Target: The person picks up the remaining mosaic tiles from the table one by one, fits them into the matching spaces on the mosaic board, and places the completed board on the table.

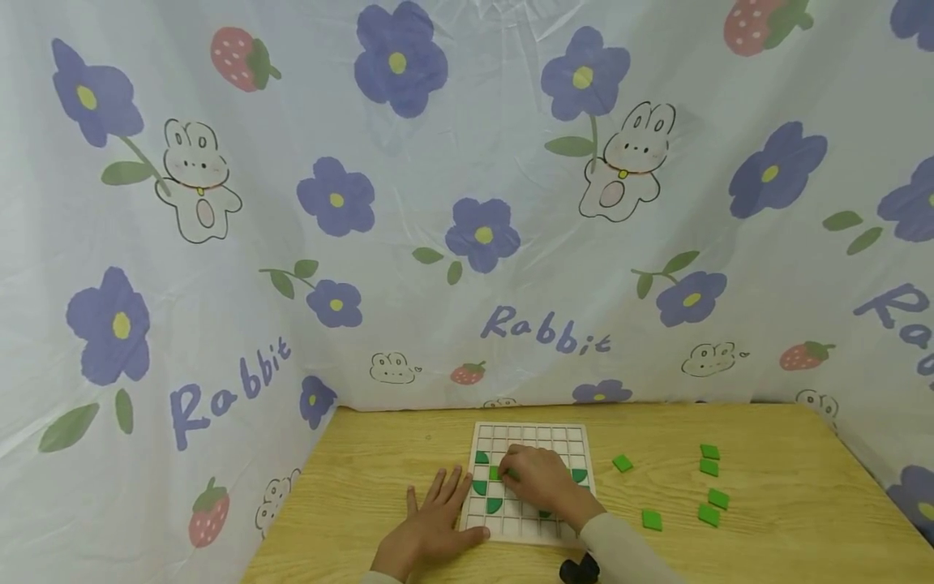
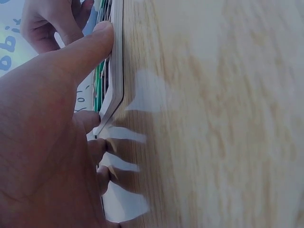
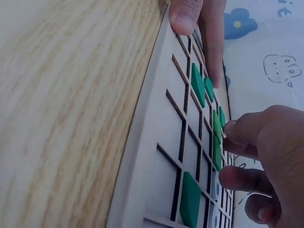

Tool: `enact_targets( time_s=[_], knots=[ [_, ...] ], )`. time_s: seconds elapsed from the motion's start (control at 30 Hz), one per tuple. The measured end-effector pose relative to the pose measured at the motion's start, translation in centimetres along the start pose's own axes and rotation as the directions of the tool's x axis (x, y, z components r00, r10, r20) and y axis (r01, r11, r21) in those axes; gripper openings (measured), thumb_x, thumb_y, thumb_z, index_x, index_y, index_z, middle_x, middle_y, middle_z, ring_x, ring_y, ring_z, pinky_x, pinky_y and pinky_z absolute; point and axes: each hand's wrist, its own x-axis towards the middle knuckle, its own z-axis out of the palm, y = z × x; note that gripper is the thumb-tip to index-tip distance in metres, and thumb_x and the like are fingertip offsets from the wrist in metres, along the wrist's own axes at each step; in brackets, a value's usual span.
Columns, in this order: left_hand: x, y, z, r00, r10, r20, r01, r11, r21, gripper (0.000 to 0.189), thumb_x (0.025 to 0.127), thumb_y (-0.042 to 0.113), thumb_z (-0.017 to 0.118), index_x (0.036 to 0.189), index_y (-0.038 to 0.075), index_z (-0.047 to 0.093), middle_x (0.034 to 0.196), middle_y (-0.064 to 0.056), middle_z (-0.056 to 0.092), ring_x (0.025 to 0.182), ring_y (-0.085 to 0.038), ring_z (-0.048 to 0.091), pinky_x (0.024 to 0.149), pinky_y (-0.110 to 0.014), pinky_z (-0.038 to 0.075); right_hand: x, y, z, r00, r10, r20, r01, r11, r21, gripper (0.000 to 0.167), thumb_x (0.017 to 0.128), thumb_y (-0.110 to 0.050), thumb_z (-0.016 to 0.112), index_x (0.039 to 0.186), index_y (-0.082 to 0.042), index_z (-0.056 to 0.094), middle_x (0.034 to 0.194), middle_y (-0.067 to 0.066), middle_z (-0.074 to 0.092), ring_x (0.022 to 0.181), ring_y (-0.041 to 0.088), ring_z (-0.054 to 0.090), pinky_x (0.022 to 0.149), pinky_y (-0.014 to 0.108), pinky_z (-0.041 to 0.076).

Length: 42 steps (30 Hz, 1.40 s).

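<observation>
A pale gridded board [image 1: 520, 527] lies on the wooden table, with dark green quarter-round pieces [image 1: 494, 505] in several cells. My left hand [image 1: 436, 519] lies spread at the board's left side, its thumb [image 2: 102, 40] resting on the near rim and other fingertips by the edge. Over the middle of the grid, my right hand [image 1: 541, 480] has curled fingers and pinches a bright green square tile [image 3: 216, 153], partly covered by the fingers. Beside it sits another bright green tile [image 1: 494, 472] in a cell. Pale pieces with rings [image 3: 216, 185] show beneath the right fingers.
Several loose bright green tiles lie right of the board, one tile [image 1: 622, 463] nearest it and another tile [image 1: 652, 520] closer to me. A black object [image 1: 580, 569] is below the right wrist. Behind the table [image 1: 788, 519] hangs a rabbit-print curtain [image 1: 409, 284].
</observation>
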Motion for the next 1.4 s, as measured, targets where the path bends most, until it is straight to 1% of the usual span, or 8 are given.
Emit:
enact_targets(
  time_s=[0.23, 0.4, 0.57, 0.67, 0.97, 1.07, 1.3, 1.4],
  knots=[
    [0.0, 0.2, -0.3, 1.0, -0.008, -0.008, 0.008, 1.0, 0.006, 0.097, 0.099, 0.071, 0.058, 0.172, 0.017, 0.024, 0.181, -0.011, 0.014, 0.167, -0.042, 0.008, 0.118, -0.087, -0.002, -0.8, 0.6, -0.4, 0.995, 0.014, -0.099, -0.015, 1.0, -0.013, 0.008, 0.098, -0.02, 0.079, 0.105, -0.019, 0.083, 0.099, -0.007, 0.073, 0.076, 0.005, 0.069, 0.06, 0.022, 0.054],
    [-0.1, 0.3, -0.4, 1.0, -0.014, -0.017, 0.014, 1.0, 0.004, 0.098, 0.098, 0.071, 0.06, 0.171, 0.016, 0.025, 0.18, -0.011, 0.016, 0.167, -0.043, 0.009, 0.118, -0.087, -0.001, -1.5, 1.1, -1.1, 0.989, 0.014, -0.146, -0.016, 1.0, -0.007, 0.005, 0.097, -0.016, 0.079, 0.102, -0.017, 0.082, 0.096, -0.007, 0.072, 0.075, 0.006, 0.068, 0.058, 0.021, 0.051],
    [0.0, 0.3, -0.4, 1.0, -0.011, -0.02, 0.011, 1.0, -0.008, 0.098, 0.098, 0.07, 0.061, 0.171, 0.015, 0.025, 0.18, -0.012, 0.016, 0.167, -0.043, 0.009, 0.118, -0.087, -0.002, -2.2, 2.1, -1.8, 0.979, -0.004, -0.203, -0.005, 0.999, -0.044, 0.006, 0.094, -0.012, 0.081, 0.097, -0.017, 0.081, 0.092, -0.007, 0.07, 0.072, 0.006, 0.066, 0.056, 0.02, 0.049],
    [-0.1, 0.3, -0.4, 1.0, -0.011, -0.018, 0.011, 1.0, -0.008, 0.097, 0.098, 0.069, 0.061, 0.171, 0.016, 0.025, 0.18, -0.012, 0.015, 0.167, -0.043, 0.009, 0.118, -0.087, -0.002, -2.8, 2.9, -2.1, 0.976, -0.002, -0.217, -0.011, 0.998, -0.057, 0.006, 0.093, -0.012, 0.082, 0.098, -0.016, 0.08, 0.092, -0.008, 0.07, 0.071, 0.005, 0.065, 0.057, 0.021, 0.049],
    [-0.2, 0.4, -0.3, 1.0, -0.012, -0.009, 0.012, 1.0, -0.014, 0.098, 0.098, 0.068, 0.062, 0.171, 0.016, 0.025, 0.18, -0.012, 0.016, 0.167, -0.044, 0.009, 0.117, -0.087, -0.003, -4.8, 4.9, -3.4, 0.976, 0.053, -0.213, -0.056, 0.998, -0.008, 0.006, 0.095, -0.011, 0.08, 0.1, -0.014, 0.08, 0.092, -0.007, 0.069, 0.07, 0.004, 0.063, 0.055, 0.019, 0.045],
    [-0.2, 0.5, -0.4, 1.0, -0.01, -0.007, 0.01, 1.0, -0.012, 0.098, 0.098, 0.069, 0.062, 0.171, 0.016, 0.026, 0.18, -0.012, 0.016, 0.167, -0.044, 0.009, 0.117, -0.087, -0.003, -5.5, 5.7, -3.7, 0.972, 0.078, -0.22, -0.084, 0.996, -0.017, 0.006, 0.095, -0.012, 0.081, 0.1, -0.015, 0.08, 0.093, -0.008, 0.069, 0.071, 0.003, 0.062, 0.056, 0.019, 0.046],
    [-0.1, 0.5, -0.2, 1.0, -0.016, 0.003, 0.016, 1.0, -0.026, 0.1, 0.097, 0.072, 0.061, 0.172, 0.016, 0.025, 0.18, -0.011, 0.014, 0.167, -0.043, 0.008, 0.118, -0.087, -0.004, -6.9, 7.2, -4.4, 0.954, 0.194, -0.23, -0.205, 0.978, -0.024, 0.008, 0.094, -0.014, 0.083, 0.099, -0.019, 0.081, 0.095, -0.012, 0.07, 0.07, -0.002, 0.057, 0.057, 0.019, 0.045],
    [0.0, 0.5, -0.2, 1.0, -0.014, 0.005, 0.014, 1.0, -0.021, 0.1, 0.097, 0.073, 0.06, 0.172, 0.016, 0.024, 0.18, -0.011, 0.014, 0.167, -0.043, 0.008, 0.118, -0.087, -0.004, -7.6, 7.9, -4.8, 0.944, 0.219, -0.246, -0.231, 0.973, -0.021, 0.01, 0.092, -0.013, 0.084, 0.099, -0.02, 0.081, 0.098, -0.011, 0.072, 0.072, 0.0, 0.061, 0.058, 0.02, 0.046]
  ],
)
